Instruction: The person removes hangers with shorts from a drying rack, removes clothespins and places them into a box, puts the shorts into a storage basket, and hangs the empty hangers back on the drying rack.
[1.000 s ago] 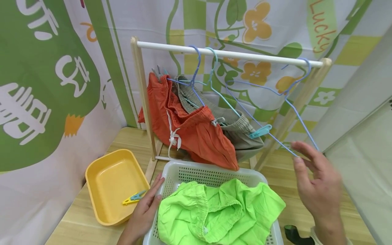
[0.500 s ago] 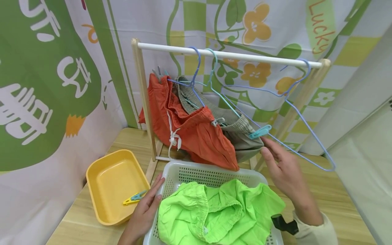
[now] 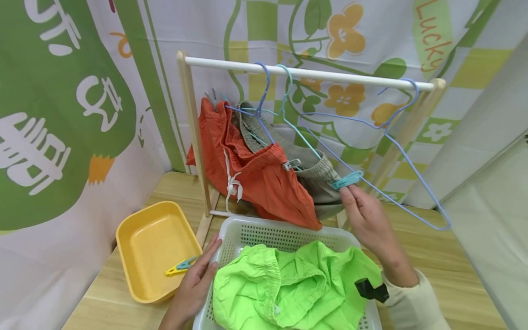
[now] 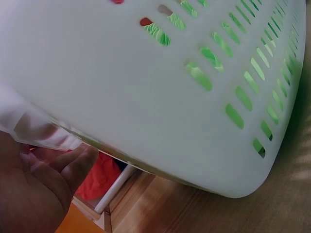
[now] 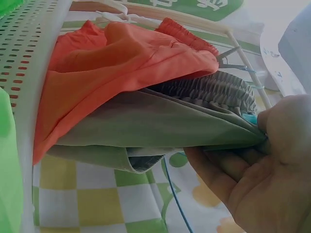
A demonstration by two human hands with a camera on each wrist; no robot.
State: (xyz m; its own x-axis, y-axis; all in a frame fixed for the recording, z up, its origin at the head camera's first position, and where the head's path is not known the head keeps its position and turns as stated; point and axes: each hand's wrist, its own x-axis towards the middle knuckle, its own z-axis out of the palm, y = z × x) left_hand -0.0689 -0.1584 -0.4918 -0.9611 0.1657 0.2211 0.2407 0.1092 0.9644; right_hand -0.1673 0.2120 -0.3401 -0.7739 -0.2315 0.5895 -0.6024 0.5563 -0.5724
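In the head view my right hand (image 3: 367,220) pinches the edge of the grey shorts (image 3: 330,195), just below a teal clothespin (image 3: 348,179) on the waistband. The right wrist view has the thumb in front of the grey cloth and the other fingers behind it. These shorts hang from a teal hanger (image 3: 286,103). Orange shorts (image 3: 264,183) with a white drawstring hang before them on a blue hanger (image 3: 264,91). My left hand (image 3: 194,284) rests with extended fingers on the left rim of a white basket (image 3: 247,224). Bright green shorts (image 3: 297,284) lie crumpled inside.
A bare blue hanger (image 3: 408,160) hangs at the right of the rack's white rail (image 3: 330,75). At the left stands a yellow tray (image 3: 144,247) holding yellow and blue clothespins (image 3: 181,266). A printed curtain (image 3: 371,27) backs the wooden tabletop (image 3: 95,302).
My right hand has moved left from the bare hanger's lower corner to the grey shorts and now pinches them, their clipped end shifting slightly left. My left hand stays at the basket.
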